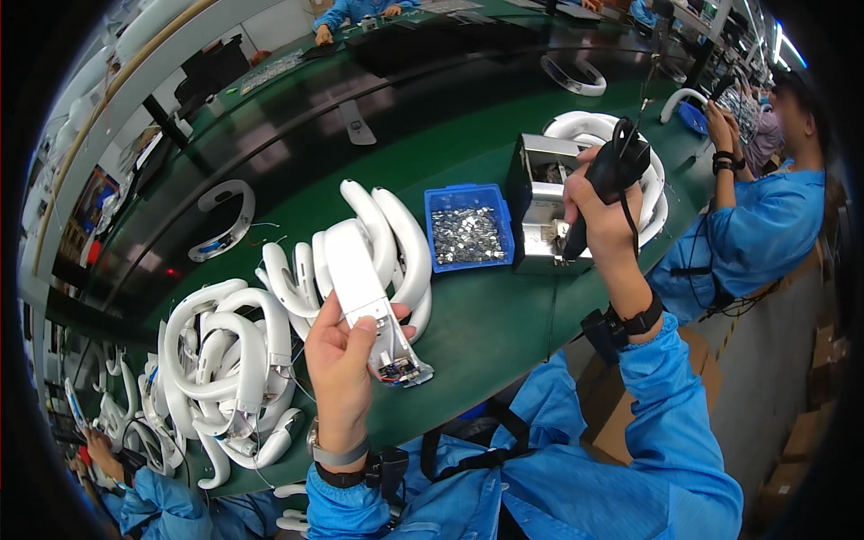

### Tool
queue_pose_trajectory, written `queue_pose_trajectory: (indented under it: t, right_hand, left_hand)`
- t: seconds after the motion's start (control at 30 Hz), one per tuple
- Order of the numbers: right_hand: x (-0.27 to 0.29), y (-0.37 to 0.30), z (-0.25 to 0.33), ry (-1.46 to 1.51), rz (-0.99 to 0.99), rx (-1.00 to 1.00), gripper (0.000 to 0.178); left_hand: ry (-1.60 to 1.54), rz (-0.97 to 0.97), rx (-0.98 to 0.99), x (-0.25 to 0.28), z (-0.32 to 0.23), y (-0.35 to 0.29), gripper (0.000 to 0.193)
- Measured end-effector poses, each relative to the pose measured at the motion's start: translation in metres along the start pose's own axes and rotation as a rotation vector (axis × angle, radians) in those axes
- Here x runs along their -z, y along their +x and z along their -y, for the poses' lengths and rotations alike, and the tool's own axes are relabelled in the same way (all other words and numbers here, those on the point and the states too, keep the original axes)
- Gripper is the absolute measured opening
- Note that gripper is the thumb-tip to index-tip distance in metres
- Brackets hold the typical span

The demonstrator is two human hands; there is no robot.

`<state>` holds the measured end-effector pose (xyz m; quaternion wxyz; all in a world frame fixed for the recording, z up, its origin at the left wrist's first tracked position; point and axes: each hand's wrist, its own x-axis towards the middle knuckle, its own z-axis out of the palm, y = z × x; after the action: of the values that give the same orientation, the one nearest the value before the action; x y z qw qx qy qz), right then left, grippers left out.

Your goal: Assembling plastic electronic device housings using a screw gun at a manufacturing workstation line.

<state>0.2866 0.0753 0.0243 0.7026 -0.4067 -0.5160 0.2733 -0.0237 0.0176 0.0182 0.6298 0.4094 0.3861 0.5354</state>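
My left hand [340,364] grips a white curved plastic housing [355,268], thumb on top. Its near end is uncovered, with a small circuit board and thin wires showing. My right hand [605,216] is wrapped round a black electric screwdriver [623,160] that hangs from a cord. The screwdriver points down at the front of a metal box [529,236], which looks like a screw feeder; whether the tip touches it I cannot tell. Between the hands stands a blue tray [472,264] of small shiny metal pieces.
White curved housings [405,238] lie just beyond my left hand, and a tangled heap of white neckband-shaped units [225,360] sits to the left. More white rings [657,193] are stacked behind the metal box. A co-worker [751,225] is close on the right, and cardboard boxes [621,409] stand below the green table [468,337].
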Motion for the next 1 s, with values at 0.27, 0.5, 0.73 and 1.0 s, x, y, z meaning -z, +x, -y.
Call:
queue_pose_trajectory:
  t: [0.27, 0.5, 0.73, 1.0]
  right_hand:
    - [-0.049, -0.005, 0.061, 0.083, 0.251, 0.086, 0.087]
    - [-0.146, -0.019, 0.115, 0.672, 0.48, 0.015, 0.099]
    - [-0.177, -0.024, 0.115, 0.594, 0.597, 0.004, 0.097]
    - [-0.185, -0.022, 0.117, 0.407, 0.588, -0.014, 0.097]
  left_hand:
    - [-0.053, 0.093, 0.002, 0.002, 0.003, 0.004, 0.047]
    - [-0.023, 0.126, -0.017, 0.004, 0.003, 0.002, 0.045]
    - [0.095, 0.149, -0.065, 0.011, 0.001, 0.001, 0.044]
    - [0.108, 0.154, -0.068, 0.011, -0.001, 0.0, 0.047]
